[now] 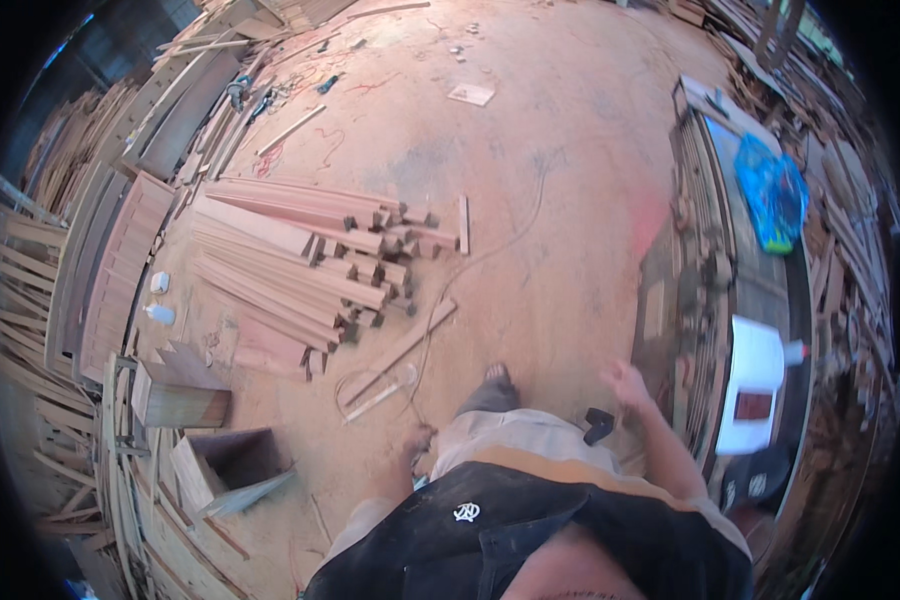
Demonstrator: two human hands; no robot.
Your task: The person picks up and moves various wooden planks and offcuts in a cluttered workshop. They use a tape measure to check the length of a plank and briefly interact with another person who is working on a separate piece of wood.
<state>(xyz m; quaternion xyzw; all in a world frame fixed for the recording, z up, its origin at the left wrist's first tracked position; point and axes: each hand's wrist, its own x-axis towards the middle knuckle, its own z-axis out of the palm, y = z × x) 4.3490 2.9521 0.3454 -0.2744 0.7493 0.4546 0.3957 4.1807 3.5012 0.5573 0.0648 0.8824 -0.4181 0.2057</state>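
Note:
My right hand (625,385) reaches forward beside my right thigh, its fingers apart and nothing in them. A small black object (598,426), whose kind I cannot make out, shows close to it. My left hand (419,442) hangs low next to my left leg. Its fingers are blurred, so their state is unclear. On the floor in front of that hand lie a wooden strip (405,350) and a thinner pale piece (375,402). Further off, a stack of long, reddish sawn timbers (280,240) spreads across the floor at the left.
Two wooden boxes (185,392) stand at the lower left, near white bottles (160,314). Along the right runs a long bench (765,285) bearing a blue plastic bag (770,190) and a white sheet (753,370). A thin cord (510,240) crosses the floor. Lumber lines both sides.

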